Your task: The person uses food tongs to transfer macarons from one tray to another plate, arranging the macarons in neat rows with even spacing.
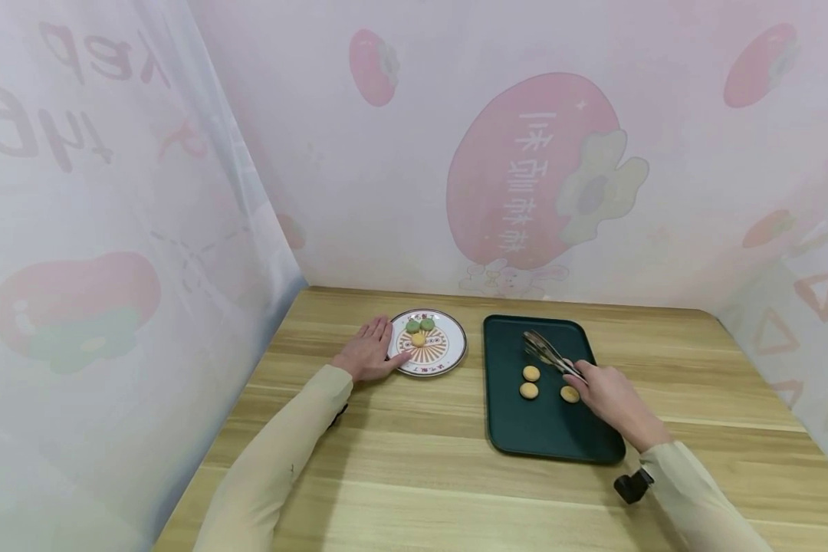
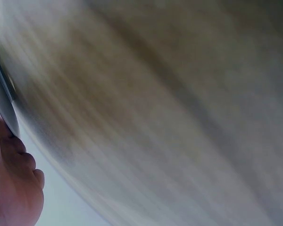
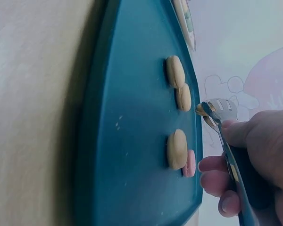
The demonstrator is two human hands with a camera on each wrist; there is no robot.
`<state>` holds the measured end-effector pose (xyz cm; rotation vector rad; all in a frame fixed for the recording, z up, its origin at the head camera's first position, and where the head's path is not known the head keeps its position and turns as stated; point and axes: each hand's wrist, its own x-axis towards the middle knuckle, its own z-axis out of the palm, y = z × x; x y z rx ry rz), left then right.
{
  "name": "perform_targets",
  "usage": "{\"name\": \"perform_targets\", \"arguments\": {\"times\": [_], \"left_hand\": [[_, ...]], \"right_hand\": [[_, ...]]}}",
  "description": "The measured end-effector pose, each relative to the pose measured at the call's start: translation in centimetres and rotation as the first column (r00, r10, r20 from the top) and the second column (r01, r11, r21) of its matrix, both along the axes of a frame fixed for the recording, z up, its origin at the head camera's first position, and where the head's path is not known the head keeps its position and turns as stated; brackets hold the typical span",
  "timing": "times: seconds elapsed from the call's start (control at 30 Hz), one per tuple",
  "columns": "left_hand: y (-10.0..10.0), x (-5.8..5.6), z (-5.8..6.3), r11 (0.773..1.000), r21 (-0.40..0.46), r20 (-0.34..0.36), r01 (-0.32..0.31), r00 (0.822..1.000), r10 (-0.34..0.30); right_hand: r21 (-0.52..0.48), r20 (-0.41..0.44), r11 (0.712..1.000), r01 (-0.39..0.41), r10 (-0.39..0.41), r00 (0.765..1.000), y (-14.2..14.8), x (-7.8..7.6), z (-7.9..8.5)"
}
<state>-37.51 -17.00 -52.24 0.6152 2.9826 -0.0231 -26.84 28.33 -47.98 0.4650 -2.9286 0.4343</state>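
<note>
My left hand (image 1: 369, 353) lies at the left edge of a white patterned plate (image 1: 448, 360), fingers extended, thumb over the rim. On the plate are two green macarons (image 1: 420, 326) and a yellow macaron (image 1: 418, 339). My right hand (image 1: 614, 395) grips metal tongs (image 1: 543, 349) above a dark green tray (image 1: 510, 429). A tan macaron (image 3: 200, 110) shows at the tong tips in the right wrist view. Several other yellow-tan macarons (image 1: 528, 390) lie on the tray. A pink macaron (image 3: 189, 163) sits behind one of them, hidden in the head view.
The plate and tray stand side by side on a wooden table (image 1: 400, 475). A printed curtain (image 1: 386, 192) hangs behind the table, with more curtain (image 1: 110, 322) on the left and right sides.
</note>
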Motion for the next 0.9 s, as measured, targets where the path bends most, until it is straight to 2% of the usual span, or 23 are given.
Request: {"name": "perform_targets", "arguments": {"times": [0.33,0.5,0.9], "left_hand": [[-0.1,0.0,-0.1,1.000,0.012,0.004,-0.002,1.000,0.002],[-0.1,0.0,-0.1,1.000,0.014,0.000,-0.002,1.000,0.002],[0.0,-0.2,-0.3,1.000,0.013,-0.001,-0.007,1.000,0.007]], "right_hand": [[-0.041,-0.008,0.998,-0.046,0.046,0.999,-2.0,-0.9,0.6],[-0.049,0.027,0.998,-0.046,0.048,0.998,-3.4,-1.4,0.7],[-0.072,-0.004,0.994,-0.080,0.080,0.997,-6.1,-2.6,0.4]]}}
